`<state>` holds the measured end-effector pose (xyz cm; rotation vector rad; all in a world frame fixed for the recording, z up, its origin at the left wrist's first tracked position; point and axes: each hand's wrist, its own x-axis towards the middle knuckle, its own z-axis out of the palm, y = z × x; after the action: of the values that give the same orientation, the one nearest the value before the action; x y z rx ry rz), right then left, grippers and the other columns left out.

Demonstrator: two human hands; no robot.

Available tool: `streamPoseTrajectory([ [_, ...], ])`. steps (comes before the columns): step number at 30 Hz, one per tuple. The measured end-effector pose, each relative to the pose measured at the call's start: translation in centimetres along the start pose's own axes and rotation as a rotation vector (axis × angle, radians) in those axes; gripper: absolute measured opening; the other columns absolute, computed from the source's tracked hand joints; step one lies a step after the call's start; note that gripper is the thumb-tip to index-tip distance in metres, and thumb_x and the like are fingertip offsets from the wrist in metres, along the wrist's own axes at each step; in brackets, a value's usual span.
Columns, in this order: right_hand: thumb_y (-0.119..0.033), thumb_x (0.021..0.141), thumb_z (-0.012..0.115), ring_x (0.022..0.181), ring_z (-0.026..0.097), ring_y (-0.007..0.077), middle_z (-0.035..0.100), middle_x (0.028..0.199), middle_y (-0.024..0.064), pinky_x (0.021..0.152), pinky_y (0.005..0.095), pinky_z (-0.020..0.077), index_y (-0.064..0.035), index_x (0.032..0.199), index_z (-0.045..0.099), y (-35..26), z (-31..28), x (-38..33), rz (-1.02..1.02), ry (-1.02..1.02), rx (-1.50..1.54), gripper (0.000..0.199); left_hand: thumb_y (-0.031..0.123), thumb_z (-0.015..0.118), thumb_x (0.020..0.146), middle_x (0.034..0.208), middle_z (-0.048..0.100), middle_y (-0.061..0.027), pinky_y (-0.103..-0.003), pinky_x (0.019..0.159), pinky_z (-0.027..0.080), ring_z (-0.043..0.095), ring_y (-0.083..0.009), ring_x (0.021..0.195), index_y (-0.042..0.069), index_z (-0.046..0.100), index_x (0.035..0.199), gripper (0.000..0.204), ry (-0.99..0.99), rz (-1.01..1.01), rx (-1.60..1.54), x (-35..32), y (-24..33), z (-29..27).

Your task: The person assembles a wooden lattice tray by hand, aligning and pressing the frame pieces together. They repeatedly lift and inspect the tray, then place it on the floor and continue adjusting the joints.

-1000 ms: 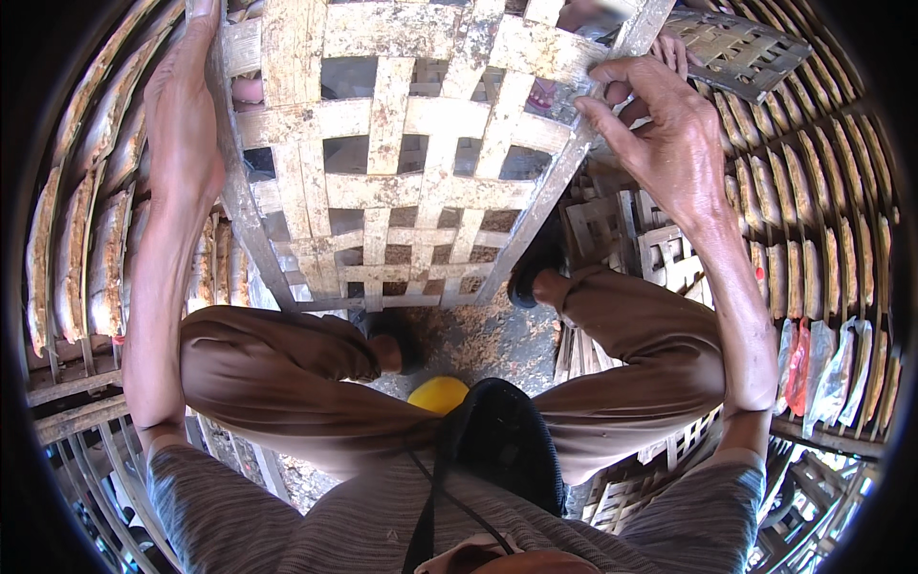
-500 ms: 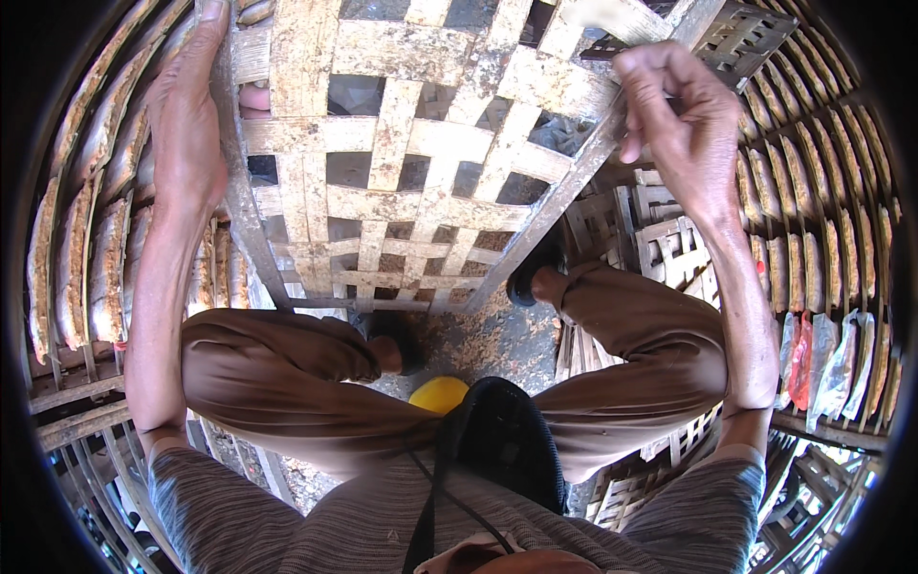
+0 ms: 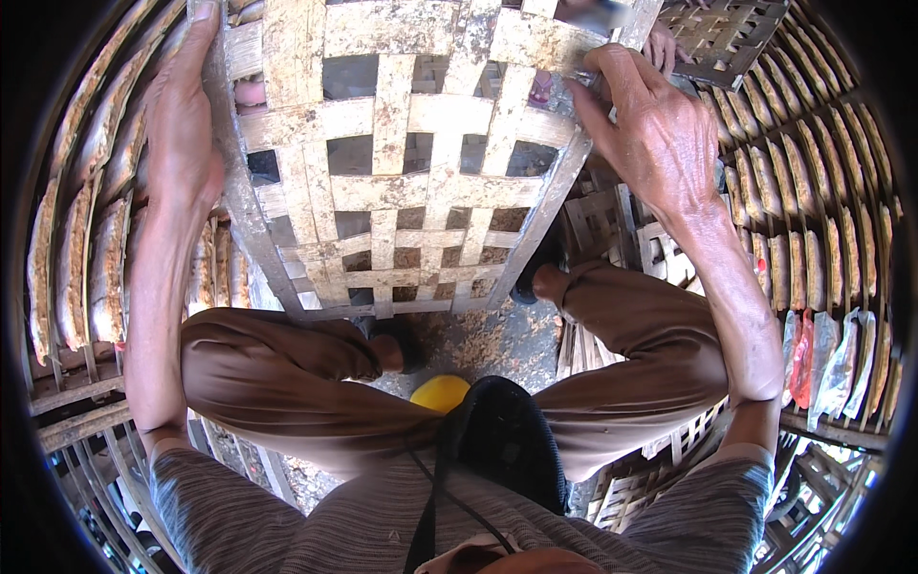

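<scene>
Pale, whitened bamboo strips make up the woven tray (image 3: 402,182) that the person holds upright in front of their knees, its lower edge down near the gritty floor (image 3: 478,335) between their feet. The left hand (image 3: 182,134) lies flat along the tray's left rim, fingers stretched up the frame and the palm pressed to it; how far the thumb wraps behind I cannot tell. The right hand (image 3: 650,134) grips the upper right rim, fingers curled over the top strip and closed on it. The person crouches, brown trousers (image 3: 287,373) bent at both knees, a striped shirt (image 3: 316,526) below. A yellow round thing (image 3: 442,390) sits on the floor just behind a black pouch (image 3: 507,440) at the person's chest. Racks of long dried pieces (image 3: 76,249) curve along both sides, and another woven tray (image 3: 727,33) lies at the upper right.
</scene>
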<state>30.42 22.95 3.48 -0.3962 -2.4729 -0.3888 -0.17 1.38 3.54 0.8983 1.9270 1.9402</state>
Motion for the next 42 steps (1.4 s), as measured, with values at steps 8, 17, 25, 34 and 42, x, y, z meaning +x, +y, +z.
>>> streamPoseTrajectory([
  [8, -0.013, 0.088, 0.079, 0.063, 0.070, 0.0219, 0.069, 0.088, 0.0002, 0.055, 0.0328, 0.0573, -0.0127, 0.104, 0.070, 1.0, 0.1, -0.2, -0.240, 0.063, -0.127, 0.017, 0.034, 0.042, 0.113, 0.122, 0.071, -0.0074, -0.029, 0.079, 0.060, 0.070, -0.0103, 0.089, 0.004, 0.052, 0.148, 0.048, 0.022, 0.037, -0.029, -0.2, 0.0, -0.6],
  [17, -0.007, 0.093, 0.075, 0.072, 0.073, 0.0169, 0.077, 0.092, 0.0103, 0.064, 0.0277, 0.0593, -0.0019, 0.099, 0.075, 1.6, -1.3, -0.4, -0.011, 0.036, 0.470, 0.008, 0.041, 0.045, 0.110, 0.101, 0.074, -0.0130, -0.022, 0.050, 0.059, 0.071, -0.0109, 0.066, -0.003, 0.052, 0.144, 0.056, 0.055, 0.100, -0.011, -3.1, 4.0, 3.8],
  [25, -0.015, 0.091, 0.078, 0.067, 0.072, 0.0205, 0.076, 0.085, 0.0146, 0.062, 0.0358, 0.0564, -0.0055, 0.109, 0.078, 2.2, -1.7, -0.9, -0.146, -0.075, 0.493, 0.021, 0.043, 0.043, 0.110, 0.100, 0.074, -0.0143, -0.029, 0.056, 0.065, 0.074, -0.0148, 0.073, -0.002, 0.056, 0.136, 0.053, 0.000, 0.138, -0.035, -3.4, 4.0, 4.0],
  [34, -0.011, 0.092, 0.077, 0.055, 0.062, 0.0138, 0.074, 0.081, 0.0102, 0.053, 0.0321, 0.0516, -0.0016, 0.113, 0.074, 2.1, -0.6, -0.9, -0.077, -0.448, 0.567, 0.023, 0.040, 0.044, 0.110, 0.102, 0.075, -0.0137, -0.027, 0.065, 0.064, 0.074, -0.0148, 0.080, -0.001, 0.061, 0.131, 0.049, 0.041, 0.132, -0.085, -3.1, 3.5, 4.9],
  [42, -0.017, 0.101, 0.068, 0.053, 0.063, 0.0078, 0.067, 0.067, 0.0028, 0.042, 0.0251, 0.0510, -0.0037, 0.101, 0.073, 1.9, -1.4, -1.3, 0.331, -0.348, 0.849, 0.014, 0.038, 0.041, 0.111, 0.092, 0.076, -0.0120, -0.025, 0.052, 0.061, 0.073, -0.0135, 0.066, -0.004, 0.059, 0.130, 0.049, -0.027, 0.156, -0.023, -2.6, 3.0, 3.8],
])
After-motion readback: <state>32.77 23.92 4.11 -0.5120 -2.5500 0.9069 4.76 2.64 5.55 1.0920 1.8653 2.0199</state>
